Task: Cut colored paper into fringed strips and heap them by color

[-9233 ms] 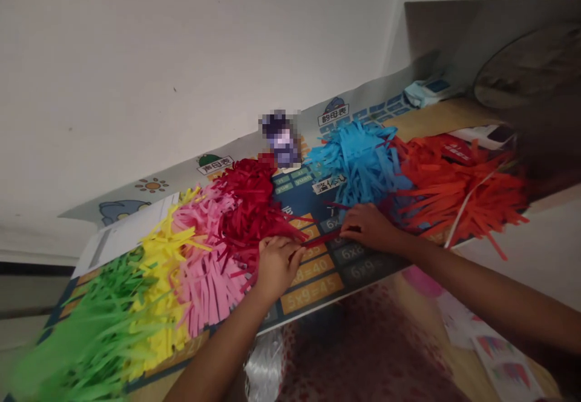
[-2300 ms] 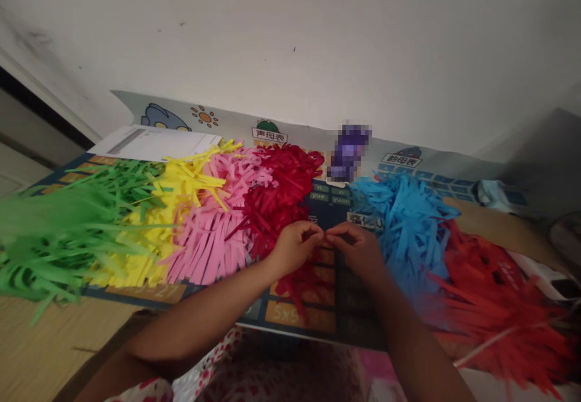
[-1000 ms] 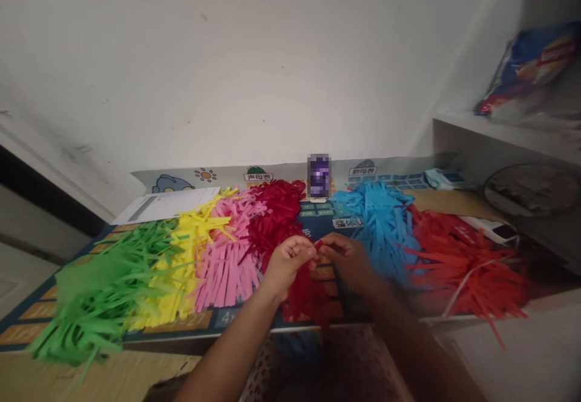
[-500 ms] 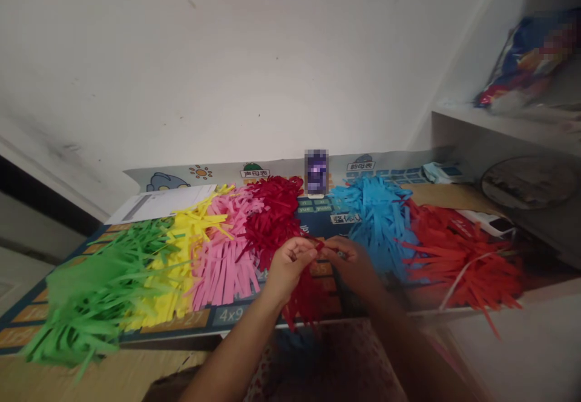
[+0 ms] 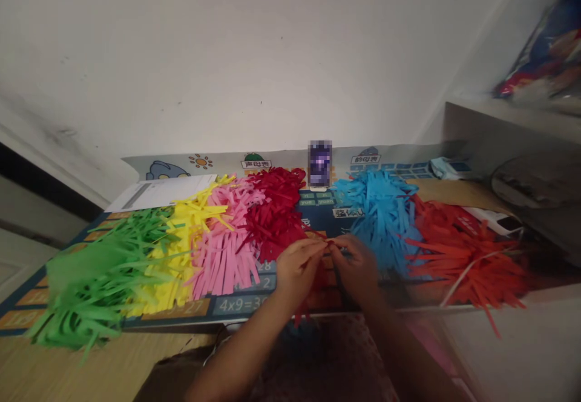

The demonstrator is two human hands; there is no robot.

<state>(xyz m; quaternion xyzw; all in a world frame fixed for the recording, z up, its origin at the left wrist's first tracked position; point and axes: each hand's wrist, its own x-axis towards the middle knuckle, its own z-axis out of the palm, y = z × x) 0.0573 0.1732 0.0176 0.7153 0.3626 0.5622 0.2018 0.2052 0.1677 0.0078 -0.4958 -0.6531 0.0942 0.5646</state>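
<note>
- Left hand (image 5: 299,272): grip clenched, fingertips pinching a thin red paper strip (image 5: 329,243) above the mat.
- Right hand (image 5: 356,269): grip closed on that same strip from the other side.
- Dark-red paper fringe (image 5: 275,217) lies just left of the hands, blue paper fringe (image 5: 384,220) just right, both on a printed times-table mat (image 5: 240,306) on the bench (image 5: 91,359).

Plain white wall (image 5: 227,57), white shelf (image 5: 490,108) at right, light wooden tabletop (image 5: 86,353), dark wall trim (image 5: 27,172) at left, dim light
</note>
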